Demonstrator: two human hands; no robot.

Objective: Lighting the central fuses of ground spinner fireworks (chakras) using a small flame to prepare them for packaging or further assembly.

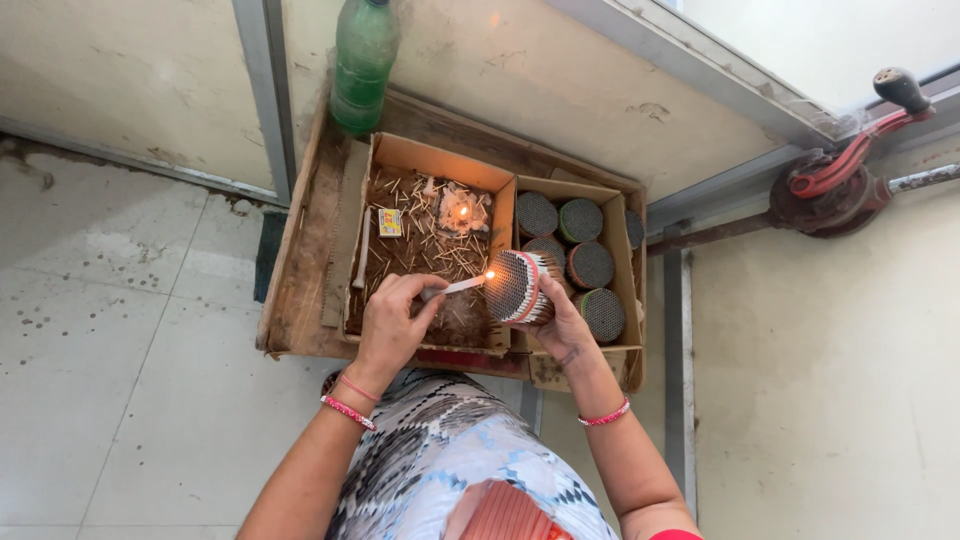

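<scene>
Patterned cloth over her lap is filling the foreground. Her left hand (392, 322) is pinching a lit taper (460, 286), flame touching a round bundle of thin sticks (518, 287) that her right hand (562, 322) is wrapping from below. It looks light but loose-ended, best gripped round its banded middle. Cardboard box walls (507, 205) are crowding both sides; free room is lying only upward.

carton walls (505, 215) hemming both hands
</scene>
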